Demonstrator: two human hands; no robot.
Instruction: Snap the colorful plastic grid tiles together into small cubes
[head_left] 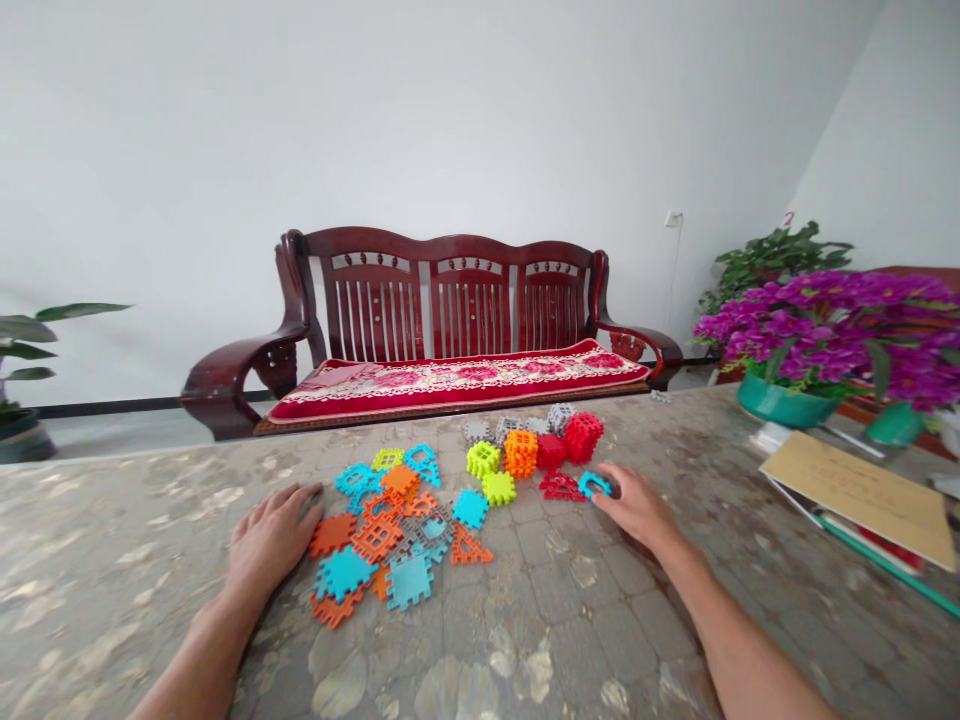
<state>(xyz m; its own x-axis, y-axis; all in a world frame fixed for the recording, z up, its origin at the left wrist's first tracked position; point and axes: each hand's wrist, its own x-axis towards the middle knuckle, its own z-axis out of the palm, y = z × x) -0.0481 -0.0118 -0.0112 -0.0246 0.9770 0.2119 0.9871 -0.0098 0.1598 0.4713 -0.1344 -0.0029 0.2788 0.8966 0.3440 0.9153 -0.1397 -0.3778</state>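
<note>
My right hand (639, 503) pinches a small blue plastic interlocking tile (592, 484) with a hole in its middle, just by a few red triangular tiles (561, 487). My left hand (276, 533) lies on the table, fingers loosely spread, holding nothing. Beside its fingertips spreads a loose heap of blue, orange and grey tiles; an orange window tile (377, 537) and a blue square tile (410, 581) are among them. Sorted stacks stand farther back: a yellow-green stack (483, 459), an orange stack (520, 454), a red stack (583, 438) and a grey stack (560, 416).
A patterned cloth covers the table (555, 640). At the right are a brown envelope (862, 492) on papers and purple flowers in a green pot (787, 401). Beyond the table stands a dark wooden bench (469, 300) with a red cushion (450, 385).
</note>
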